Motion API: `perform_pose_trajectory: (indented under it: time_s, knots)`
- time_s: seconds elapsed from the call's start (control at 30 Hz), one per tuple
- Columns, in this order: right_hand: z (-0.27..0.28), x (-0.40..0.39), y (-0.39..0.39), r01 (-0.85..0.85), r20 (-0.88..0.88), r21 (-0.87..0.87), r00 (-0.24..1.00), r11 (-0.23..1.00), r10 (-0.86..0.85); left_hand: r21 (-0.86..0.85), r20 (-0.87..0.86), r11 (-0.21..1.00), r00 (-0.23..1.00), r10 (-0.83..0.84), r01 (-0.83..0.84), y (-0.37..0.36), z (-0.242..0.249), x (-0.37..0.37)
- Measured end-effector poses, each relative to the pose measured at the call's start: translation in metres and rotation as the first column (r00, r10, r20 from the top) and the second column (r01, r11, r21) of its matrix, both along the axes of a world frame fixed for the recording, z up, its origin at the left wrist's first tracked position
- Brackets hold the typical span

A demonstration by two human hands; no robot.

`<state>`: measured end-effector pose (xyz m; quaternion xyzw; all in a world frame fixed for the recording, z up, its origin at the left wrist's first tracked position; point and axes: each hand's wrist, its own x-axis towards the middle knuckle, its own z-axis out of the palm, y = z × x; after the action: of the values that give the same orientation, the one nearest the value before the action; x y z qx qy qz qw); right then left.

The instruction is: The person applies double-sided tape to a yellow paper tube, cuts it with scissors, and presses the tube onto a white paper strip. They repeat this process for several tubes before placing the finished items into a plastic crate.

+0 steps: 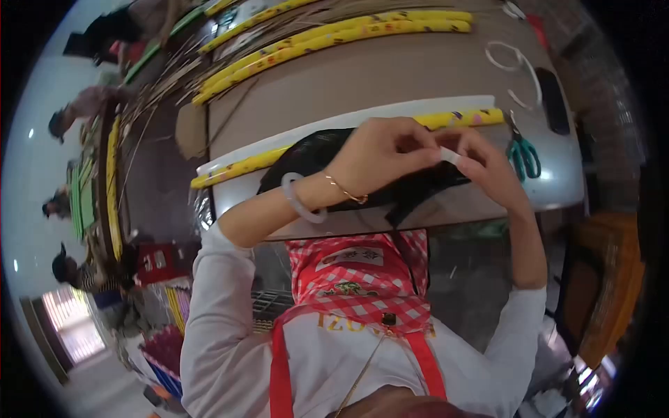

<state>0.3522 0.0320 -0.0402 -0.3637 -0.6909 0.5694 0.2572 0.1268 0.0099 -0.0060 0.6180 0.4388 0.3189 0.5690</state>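
My left hand (380, 157) and my right hand (488, 171) meet over a black fabric piece (313, 157) lying on the table (390, 76). Both hands pinch a small white strip (449, 155) between their fingertips. My left wrist carries a pale bangle and a thin gold bracelet. A long yellow patterned rod (460, 120) lies on the table just beyond my hands, along a white edge strip.
Teal-handled scissors (523, 153) lie to the right of my hands. White cord loops (516, 63) and a dark flat object (554, 101) sit at the far right. More yellow rods (334, 38) lie at the far side. Other people (77, 111) work at the left.
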Motion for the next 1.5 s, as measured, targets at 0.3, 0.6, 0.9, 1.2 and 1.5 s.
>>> perform_pose_trajectory:
  time_s: [0.3,0.6,0.9,1.2,1.5]
  knots:
    - [0.012,-0.025,0.018,-0.007,-0.136,-0.131,0.991,0.991,-0.011,0.298,-0.100,0.948,0.984,0.144,-0.109,-0.002,0.022,-0.017]
    - [0.017,-0.008,0.039,0.084,-0.007,0.053,0.996,0.995,-0.084,0.618,-0.227,0.786,0.956,0.185,-0.005,0.026,0.012,-0.019]
    - [0.010,0.061,0.113,0.112,0.173,0.216,0.973,0.970,-0.151,0.415,-0.561,0.857,0.828,-0.025,0.307,0.106,-0.036,-0.012]
    - [-0.028,0.042,0.157,-0.167,0.400,-0.142,0.892,0.976,0.211,0.482,-0.608,0.715,0.781,-0.144,0.507,0.144,-0.097,0.046]
    - [-0.044,0.043,0.153,-0.137,0.441,-0.181,0.874,0.974,0.205,0.451,-0.568,0.759,0.807,-0.162,0.470,0.143,-0.107,0.043]
